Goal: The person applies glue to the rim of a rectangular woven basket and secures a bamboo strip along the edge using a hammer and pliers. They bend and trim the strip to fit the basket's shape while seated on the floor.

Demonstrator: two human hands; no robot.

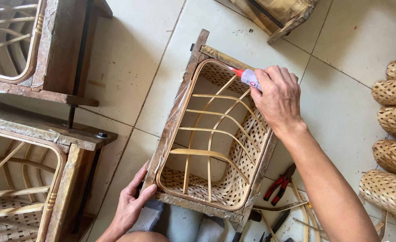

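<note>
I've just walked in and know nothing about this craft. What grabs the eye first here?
A woven bamboo basket sits in a wooden mould frame at centre. The right hand tips a small red-nozzled glue bottle at its far rim, while the left hand grips the frame's near corner. Finished woven baskets line the right edge.

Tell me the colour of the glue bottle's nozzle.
Red, on a clear bottle in the right hand; head view.

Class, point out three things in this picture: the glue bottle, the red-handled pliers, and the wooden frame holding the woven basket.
glue bottle [250,77], head view, on its clear body beside the red nozzle.
red-handled pliers [279,186], head view, on one red handle.
wooden frame [173,117], head view, on its left side rail.
</note>
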